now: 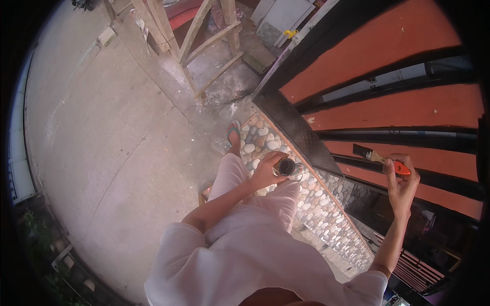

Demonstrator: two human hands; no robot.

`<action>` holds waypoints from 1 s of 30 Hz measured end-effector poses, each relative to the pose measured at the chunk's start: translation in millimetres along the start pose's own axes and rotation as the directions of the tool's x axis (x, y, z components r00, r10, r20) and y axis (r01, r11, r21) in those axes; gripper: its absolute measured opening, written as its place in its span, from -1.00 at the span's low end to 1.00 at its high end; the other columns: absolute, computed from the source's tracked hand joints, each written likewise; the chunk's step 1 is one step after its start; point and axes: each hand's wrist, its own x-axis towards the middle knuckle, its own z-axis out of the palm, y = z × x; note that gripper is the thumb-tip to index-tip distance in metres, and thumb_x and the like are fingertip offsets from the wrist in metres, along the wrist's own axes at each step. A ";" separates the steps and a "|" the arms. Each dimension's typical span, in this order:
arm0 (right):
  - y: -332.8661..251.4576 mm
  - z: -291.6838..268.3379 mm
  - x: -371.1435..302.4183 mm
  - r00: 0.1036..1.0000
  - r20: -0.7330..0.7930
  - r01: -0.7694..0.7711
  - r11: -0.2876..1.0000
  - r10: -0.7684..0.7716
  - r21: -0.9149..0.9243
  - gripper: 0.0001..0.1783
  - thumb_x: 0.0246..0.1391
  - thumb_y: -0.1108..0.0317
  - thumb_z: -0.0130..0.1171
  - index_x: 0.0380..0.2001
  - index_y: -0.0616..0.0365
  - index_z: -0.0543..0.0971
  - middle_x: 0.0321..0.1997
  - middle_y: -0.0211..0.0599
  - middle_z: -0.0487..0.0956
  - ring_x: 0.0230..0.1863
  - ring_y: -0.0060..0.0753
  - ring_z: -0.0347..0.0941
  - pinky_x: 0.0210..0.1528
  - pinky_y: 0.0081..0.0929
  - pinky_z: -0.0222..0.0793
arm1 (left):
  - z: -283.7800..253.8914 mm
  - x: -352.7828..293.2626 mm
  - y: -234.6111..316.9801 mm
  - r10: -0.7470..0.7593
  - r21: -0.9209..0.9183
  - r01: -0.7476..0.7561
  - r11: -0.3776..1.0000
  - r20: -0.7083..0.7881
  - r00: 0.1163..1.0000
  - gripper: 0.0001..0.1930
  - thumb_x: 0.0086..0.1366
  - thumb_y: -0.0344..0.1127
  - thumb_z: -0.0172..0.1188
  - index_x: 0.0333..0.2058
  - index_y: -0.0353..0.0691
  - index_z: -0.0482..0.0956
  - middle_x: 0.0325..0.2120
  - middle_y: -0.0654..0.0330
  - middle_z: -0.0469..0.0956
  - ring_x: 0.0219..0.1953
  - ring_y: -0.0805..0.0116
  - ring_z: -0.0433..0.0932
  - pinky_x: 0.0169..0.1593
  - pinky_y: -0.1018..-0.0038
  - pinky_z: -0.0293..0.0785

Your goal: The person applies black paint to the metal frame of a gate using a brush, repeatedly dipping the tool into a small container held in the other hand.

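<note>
In front of my body, my left hand (268,168) is wrapped round a small round can (286,167) with dark contents showing through its open top. My right hand (400,176), raised at the right, grips a paintbrush (378,156) by its orange handle. The brush's dark bristles point left, toward an orange-red panelled surface (393,117) with black strips. From this view I cannot tell whether the bristles touch that surface.
Below me runs a ledge of rounded pebbles (319,204) with an orange edge. Concrete ground (112,143) spreads to the left. A wooden frame (196,46) stands at the top, near a yellow tap (291,33). Plants (38,245) lie at the lower left.
</note>
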 end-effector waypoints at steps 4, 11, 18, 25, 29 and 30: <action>-18.2 64.5 -15.7 0.999 0.019 0.037 0.930 -0.047 0.366 -0.87 0.12 0.44 0.27 -0.34 0.28 0.56 -0.42 -0.31 0.64 -0.38 -0.64 0.53 -0.28 -0.65 0.41 | -22.2 13.1 27.4 -0.024 0.005 0.025 1.000 -0.128 0.992 -0.39 -0.20 -0.32 0.50 -0.07 -0.27 0.54 -0.11 0.09 0.53 -0.03 0.06 0.51 0.05 0.27 0.42; -18.0 95.1 -48.7 0.980 -0.080 0.197 0.903 -0.180 0.383 -0.90 0.06 0.43 0.30 -0.38 0.20 0.58 -0.43 -0.28 0.64 -0.47 -0.41 0.60 -0.40 -0.57 0.46 | -19.7 23.8 62.9 0.029 0.057 -0.026 0.998 -0.049 0.998 -0.34 -0.19 -0.35 0.54 -0.03 -0.32 0.54 -0.06 0.09 0.55 0.01 0.24 0.52 0.10 0.40 0.40; 6.7 121.8 -79.9 0.948 -0.108 0.319 0.883 -0.300 0.344 -0.81 0.05 0.29 0.29 -0.40 0.17 0.55 -0.51 -0.22 0.57 -0.54 -0.15 0.52 -0.49 -0.34 0.42 | 1.5 22.2 106.4 0.059 0.084 -0.064 0.994 0.061 0.996 -0.36 -0.16 -0.37 0.52 -0.03 -0.35 0.52 -0.13 0.07 0.55 -0.05 0.25 0.57 0.02 0.39 0.49; 35.2 84.8 -103.1 0.960 -0.211 0.264 0.850 -0.185 0.456 -0.85 0.03 0.36 0.32 -0.41 0.20 0.57 -0.49 -0.25 0.61 -0.50 -0.31 0.57 -0.43 -0.45 0.44 | 31.8 20.8 128.7 0.080 0.034 -0.081 0.996 0.042 0.996 -0.30 -0.15 -0.33 0.54 0.01 -0.39 0.48 -0.09 0.04 0.54 -0.05 0.28 0.58 0.00 0.39 0.52; 60.3 60.9 -110.9 0.981 -0.192 0.144 0.795 -0.035 0.589 -0.85 -0.03 0.45 0.37 -0.41 0.23 0.58 -0.42 -0.32 0.65 -0.43 -0.52 0.59 -0.35 -0.58 0.45 | 50.7 29.0 147.6 0.019 0.005 -0.019 1.000 0.026 0.999 -0.27 -0.15 -0.33 0.55 0.04 -0.39 0.43 -0.09 0.04 0.55 -0.02 0.29 0.56 0.02 0.38 0.53; 66.3 56.7 -111.8 0.980 -0.199 0.142 0.798 -0.028 0.585 -0.85 -0.03 0.45 0.37 -0.41 0.23 0.58 -0.42 -0.32 0.65 -0.43 -0.52 0.59 -0.35 -0.58 0.45 | 53.9 32.3 150.0 0.025 0.002 -0.025 1.000 0.036 0.999 -0.27 -0.15 -0.33 0.55 0.04 -0.39 0.43 -0.09 0.04 0.55 -0.02 0.29 0.56 0.02 0.38 0.53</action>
